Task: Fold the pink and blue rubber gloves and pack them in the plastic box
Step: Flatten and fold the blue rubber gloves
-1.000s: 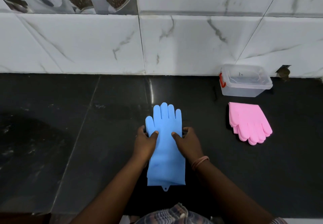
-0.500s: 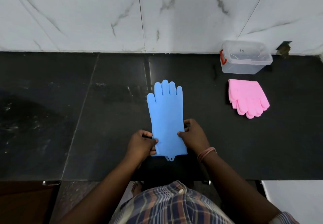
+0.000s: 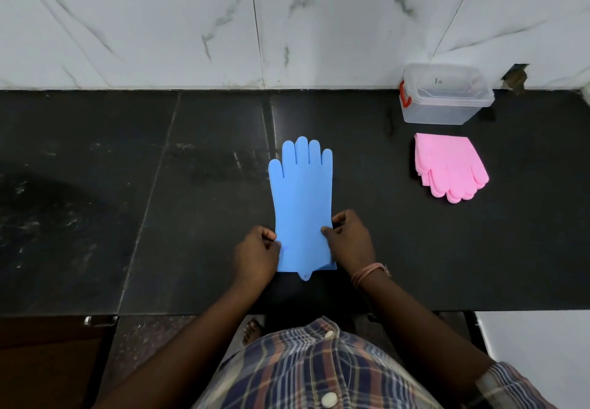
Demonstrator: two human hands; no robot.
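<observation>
The left hand point(image 3: 257, 257) pinches the left edge of the flat blue rubber gloves point(image 3: 301, 204) near the cuff, thumb on top and the other fingers curled at the edge. Across the cuff from it, the right hand point(image 3: 349, 241) grips the right edge in the same way, thumb tip pressed onto the rubber and the remaining fingers bent beside it. A thin coral band point(image 3: 367, 273) circles the right wrist.

Between the two hands the blue rubber gloves lie stretched out on the black stone surface point(image 3: 191, 217), fingers pointing away from the hands toward the wall, the cuff with its small tab nearest the person. A second layer shows at the cuff's right corner.

Well off to the right of the right hand and farther from the person, the pink rubber gloves point(image 3: 450, 166) sit folded in a stack, their fingertips fanned toward the person. Just beyond them, apart from both hands, stands the clear rectangular plastic box point(image 3: 445, 97) with a red latch, its lid on, close to the white marble-patterned wall tiles point(image 3: 159, 25).

Below the hands, a plaid shirt point(image 3: 319, 370) covers the person's front.
</observation>
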